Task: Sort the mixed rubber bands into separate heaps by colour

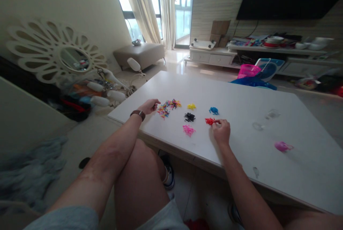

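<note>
My left hand (150, 106), with a brown-strapped watch (138, 115) on its wrist, is at the left edge of a mixed pile of small thin coloured pieces (168, 108). Its fingers are curled in, the index finger reaching toward the pile; anything inside is hidden. My right hand (222, 130) pinches at the small red pile (209, 121), its fingertips touching the pieces. Between both hands lie piles sorted by colour: yellow (191, 106), black (189, 117) and pink (189, 130). A blue pile (213, 110) sits just beyond the red one. The pieces are too small to identify.
Everything lies on a white table (241, 101). To the right are a pink-purple pouch-like object (283, 146), a clear ring (257, 126) and a clear box (272, 114). A lamp with white shades (116, 96) stands past the left edge; a pink basket (249, 70) is beyond the far edge.
</note>
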Demonstrator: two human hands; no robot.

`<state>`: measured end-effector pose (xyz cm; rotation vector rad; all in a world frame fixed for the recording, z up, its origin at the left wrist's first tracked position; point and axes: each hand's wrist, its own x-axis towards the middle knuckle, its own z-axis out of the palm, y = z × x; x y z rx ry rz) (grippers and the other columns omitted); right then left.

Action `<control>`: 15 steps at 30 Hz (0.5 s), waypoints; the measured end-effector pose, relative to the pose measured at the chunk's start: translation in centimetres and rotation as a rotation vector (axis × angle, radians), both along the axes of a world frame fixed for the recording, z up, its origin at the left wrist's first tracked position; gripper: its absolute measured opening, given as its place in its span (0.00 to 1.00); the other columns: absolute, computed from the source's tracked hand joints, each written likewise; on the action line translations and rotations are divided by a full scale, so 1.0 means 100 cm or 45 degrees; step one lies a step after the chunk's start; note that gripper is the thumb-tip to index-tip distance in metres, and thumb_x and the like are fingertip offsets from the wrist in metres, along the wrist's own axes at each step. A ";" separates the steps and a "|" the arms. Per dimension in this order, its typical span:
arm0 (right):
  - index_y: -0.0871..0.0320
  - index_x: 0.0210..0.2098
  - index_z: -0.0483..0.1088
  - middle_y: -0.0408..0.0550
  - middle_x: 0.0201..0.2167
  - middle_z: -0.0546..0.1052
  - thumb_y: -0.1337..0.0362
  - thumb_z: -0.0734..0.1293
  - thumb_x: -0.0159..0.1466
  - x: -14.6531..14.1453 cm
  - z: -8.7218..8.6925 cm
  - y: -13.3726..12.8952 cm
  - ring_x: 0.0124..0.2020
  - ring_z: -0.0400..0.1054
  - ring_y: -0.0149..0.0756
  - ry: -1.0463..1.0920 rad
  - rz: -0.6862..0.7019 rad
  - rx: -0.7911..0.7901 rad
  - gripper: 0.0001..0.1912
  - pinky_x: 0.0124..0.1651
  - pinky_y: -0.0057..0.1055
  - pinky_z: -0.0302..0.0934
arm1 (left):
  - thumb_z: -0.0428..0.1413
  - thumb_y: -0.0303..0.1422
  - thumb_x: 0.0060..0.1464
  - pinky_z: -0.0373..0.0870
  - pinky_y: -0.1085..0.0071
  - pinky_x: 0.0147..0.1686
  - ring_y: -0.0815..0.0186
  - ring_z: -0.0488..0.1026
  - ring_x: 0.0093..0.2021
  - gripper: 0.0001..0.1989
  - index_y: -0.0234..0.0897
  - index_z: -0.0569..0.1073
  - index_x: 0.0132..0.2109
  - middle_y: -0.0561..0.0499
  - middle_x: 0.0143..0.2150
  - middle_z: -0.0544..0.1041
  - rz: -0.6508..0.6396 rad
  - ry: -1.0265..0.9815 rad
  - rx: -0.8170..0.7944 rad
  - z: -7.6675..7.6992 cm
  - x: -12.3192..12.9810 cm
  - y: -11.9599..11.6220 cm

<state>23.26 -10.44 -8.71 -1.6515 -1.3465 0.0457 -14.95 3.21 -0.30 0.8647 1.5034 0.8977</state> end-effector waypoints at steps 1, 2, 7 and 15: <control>0.56 0.30 0.71 0.51 0.35 0.74 0.67 0.63 0.57 0.000 0.000 0.000 0.41 0.64 0.45 0.003 -0.001 0.009 0.04 0.51 0.43 0.58 | 0.62 0.21 0.45 0.52 0.79 0.16 0.76 0.55 0.17 0.08 0.34 0.69 0.28 0.59 0.17 0.59 -0.022 0.074 0.002 -0.002 -0.004 -0.001; 0.56 0.30 0.71 0.51 0.34 0.73 0.67 0.63 0.57 0.000 0.000 0.000 0.41 0.64 0.45 0.005 -0.003 0.018 0.04 0.51 0.43 0.59 | 0.64 0.21 0.43 0.48 0.78 0.16 0.76 0.53 0.17 0.09 0.33 0.70 0.26 0.59 0.16 0.59 -0.061 0.168 0.007 -0.003 -0.007 -0.002; 0.56 0.31 0.71 0.50 0.34 0.72 0.67 0.64 0.56 0.001 0.000 0.001 0.40 0.63 0.44 0.016 -0.010 0.043 0.05 0.51 0.43 0.59 | 0.68 0.24 0.33 0.49 0.74 0.20 0.74 0.57 0.20 0.09 0.31 0.77 0.26 0.57 0.17 0.66 -0.395 0.653 0.028 -0.010 -0.021 -0.006; 0.56 0.31 0.71 0.50 0.34 0.72 0.67 0.64 0.56 0.001 -0.001 0.001 0.39 0.64 0.45 0.020 -0.011 0.037 0.05 0.50 0.44 0.60 | 0.67 0.21 0.32 0.55 0.74 0.22 0.70 0.64 0.22 0.09 0.33 0.75 0.22 0.54 0.18 0.69 -0.412 0.737 -0.045 -0.014 -0.017 -0.003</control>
